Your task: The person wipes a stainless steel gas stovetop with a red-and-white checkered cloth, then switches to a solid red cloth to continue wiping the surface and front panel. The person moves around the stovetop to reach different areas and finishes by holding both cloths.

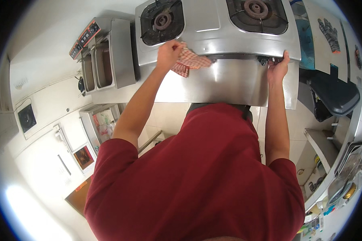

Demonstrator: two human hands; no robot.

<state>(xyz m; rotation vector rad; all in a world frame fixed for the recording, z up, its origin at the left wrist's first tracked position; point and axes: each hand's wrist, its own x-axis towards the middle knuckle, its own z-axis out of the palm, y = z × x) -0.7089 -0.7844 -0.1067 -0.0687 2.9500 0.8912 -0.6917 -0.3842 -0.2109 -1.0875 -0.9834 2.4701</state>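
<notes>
My left hand [169, 54] pinches a red-and-white checked cloth [190, 57] at the front edge of a stainless steel gas stove [206, 39]. The cloth hangs crumpled over that edge, to the right of my fingers. At the stove's right front corner, my right hand [278, 70] grips the edge, thumb up against the rim and fingers curled beneath it. A dark control knob [262, 60] sits just left of those fingers. On the stove top are a left burner [163, 21] and a right burner [256, 9].
A two-basin deep fryer [120, 54] stands left of the stove. To the right, a striped knit glove [329, 35] lies on a pale board [319, 45], above a dark-lidded bin [335, 93]. A metal shelf unit [93, 116] is at lower left.
</notes>
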